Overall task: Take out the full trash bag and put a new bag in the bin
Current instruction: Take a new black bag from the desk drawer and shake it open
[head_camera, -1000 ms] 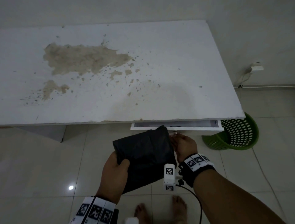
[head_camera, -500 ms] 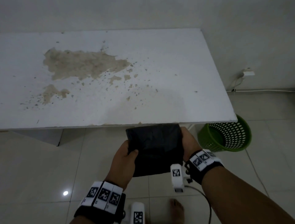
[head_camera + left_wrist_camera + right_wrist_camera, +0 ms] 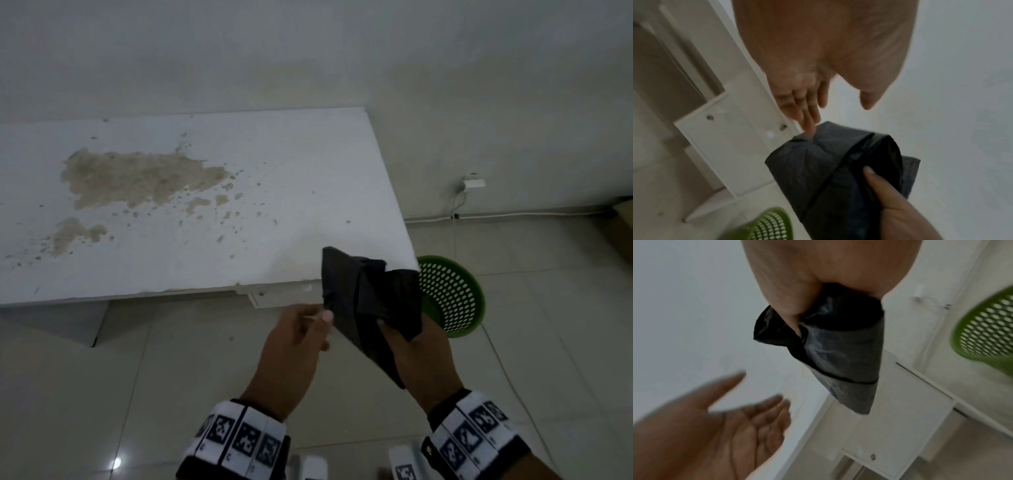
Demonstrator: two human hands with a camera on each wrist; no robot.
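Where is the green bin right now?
In the head view the green bin stands on the floor at right, by the white table's right corner, partly hidden behind the black bag.

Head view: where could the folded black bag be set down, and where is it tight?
The white table is bare right of the brown stain, to its right edge. The floor tiles left of the left hand are open. It is tight by the green bin at the table corner.

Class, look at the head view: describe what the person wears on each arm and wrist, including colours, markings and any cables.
Both forearms are bare, with no sleeves. The left wrist band and the right wrist band are black straps faced with white panels printed with black square tag markers. Small white camera blocks, also tagged, sit by the wrists at the bottom edge. No cable can be made out on either arm.
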